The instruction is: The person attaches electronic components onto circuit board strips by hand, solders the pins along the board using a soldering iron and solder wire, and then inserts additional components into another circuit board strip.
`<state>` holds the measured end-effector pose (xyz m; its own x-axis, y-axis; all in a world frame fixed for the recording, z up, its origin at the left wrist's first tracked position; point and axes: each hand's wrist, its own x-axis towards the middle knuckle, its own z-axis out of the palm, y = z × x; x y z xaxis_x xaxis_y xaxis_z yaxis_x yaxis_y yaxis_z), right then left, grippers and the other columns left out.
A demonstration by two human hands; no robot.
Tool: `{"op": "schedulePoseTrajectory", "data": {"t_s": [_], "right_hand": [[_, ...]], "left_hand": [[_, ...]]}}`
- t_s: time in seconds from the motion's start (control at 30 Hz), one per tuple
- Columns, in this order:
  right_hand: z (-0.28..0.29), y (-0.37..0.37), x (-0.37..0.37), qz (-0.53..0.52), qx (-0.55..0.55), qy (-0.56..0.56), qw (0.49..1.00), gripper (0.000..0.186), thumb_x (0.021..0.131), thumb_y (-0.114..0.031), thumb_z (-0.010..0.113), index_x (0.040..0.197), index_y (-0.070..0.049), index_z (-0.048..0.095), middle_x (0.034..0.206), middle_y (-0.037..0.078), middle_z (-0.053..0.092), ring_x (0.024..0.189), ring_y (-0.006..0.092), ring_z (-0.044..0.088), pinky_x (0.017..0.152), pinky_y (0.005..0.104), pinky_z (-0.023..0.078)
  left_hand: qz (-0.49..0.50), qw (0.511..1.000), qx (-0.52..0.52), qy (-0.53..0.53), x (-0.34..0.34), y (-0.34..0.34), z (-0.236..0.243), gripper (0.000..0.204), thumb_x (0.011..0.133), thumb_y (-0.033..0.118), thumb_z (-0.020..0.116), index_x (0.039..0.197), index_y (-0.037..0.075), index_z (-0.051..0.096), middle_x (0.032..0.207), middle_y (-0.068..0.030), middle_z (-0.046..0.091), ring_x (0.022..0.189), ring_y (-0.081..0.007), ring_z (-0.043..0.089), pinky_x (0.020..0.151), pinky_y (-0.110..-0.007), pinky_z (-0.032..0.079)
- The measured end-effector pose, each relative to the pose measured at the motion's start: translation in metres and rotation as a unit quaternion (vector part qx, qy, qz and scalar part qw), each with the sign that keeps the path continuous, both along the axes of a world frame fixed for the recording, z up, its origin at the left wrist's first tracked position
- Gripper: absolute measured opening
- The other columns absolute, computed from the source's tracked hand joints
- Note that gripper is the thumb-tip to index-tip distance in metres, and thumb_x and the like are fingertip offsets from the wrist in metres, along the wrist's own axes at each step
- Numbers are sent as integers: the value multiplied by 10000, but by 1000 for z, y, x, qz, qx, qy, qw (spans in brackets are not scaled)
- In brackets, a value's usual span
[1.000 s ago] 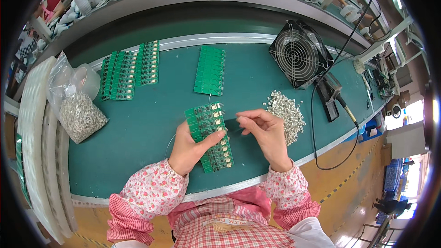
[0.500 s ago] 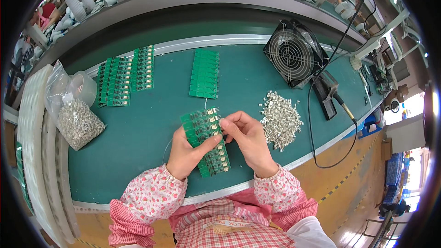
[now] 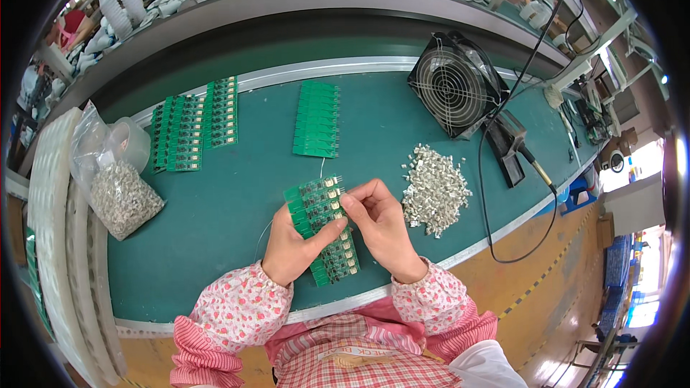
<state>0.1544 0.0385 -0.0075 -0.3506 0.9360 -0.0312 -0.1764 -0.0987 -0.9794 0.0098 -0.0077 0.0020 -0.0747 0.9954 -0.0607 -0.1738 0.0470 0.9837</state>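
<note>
A green circuit board panel (image 3: 320, 200), lined with pale components and thin pins along its right side, is tilted above the table. My left hand (image 3: 289, 250) grips it from the left, thumb pressed across its face. At its right edge, my right hand (image 3: 384, 231) is closed in a pinch near the pins. Whatever lies between those fingertips is hidden. Just right of this hand, a heap of small whitish parts (image 3: 435, 190) lies on the green table (image 3: 215, 244).
Beyond my hands lies another green board panel (image 3: 316, 121); populated panels (image 3: 178, 133) sit at left beside a bag of small parts (image 3: 126, 197). A black fan (image 3: 453, 86), a soldering iron (image 3: 535, 165) in its stand, and a cable occupy the right. A raised shelf edge runs behind.
The held panel and both hands have come slightly nearer to me. My right fingertips stay at the panel's right edge; the grip looks unchanged.
</note>
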Motion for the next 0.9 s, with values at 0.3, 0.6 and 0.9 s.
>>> {"op": "schedulePoseTrajectory", "data": {"t_s": [0.3, 0.6, 0.9], "right_hand": [[2, 14, 14, -91, 125, -125, 980, 180, 872, -143, 649, 929, 0, 555, 838, 59, 583, 749, 130, 559, 697, 266, 458], [12, 64, 67, -144, 445, -541, 699, 174, 749, -91, 704, 877, -62, 589, 810, 77, 566, 804, 265, 531, 689, 383, 417], [19, 33, 42, -17, 61, -184, 981, 193, 883, -101, 618, 1039, 13, 609, 874, 67, 675, 789, 128, 642, 667, 248, 507]], "left_hand": [[-11, 1000, 11, -23, 1, 2, -1, 411, 789, 44, 702, 1153, 3, 515, 998, -60, 631, 868, -120, 617, 771, -278, 509], [14, 985, -46, -167, -4, 4, 3, 343, 814, 38, 672, 1121, 11, 521, 973, -90, 629, 851, -176, 637, 736, -321, 530], [16, 987, -64, -148, -5, 4, 4, 322, 810, 59, 675, 1095, -1, 537, 974, -101, 633, 848, -183, 639, 749, -328, 531]]}}
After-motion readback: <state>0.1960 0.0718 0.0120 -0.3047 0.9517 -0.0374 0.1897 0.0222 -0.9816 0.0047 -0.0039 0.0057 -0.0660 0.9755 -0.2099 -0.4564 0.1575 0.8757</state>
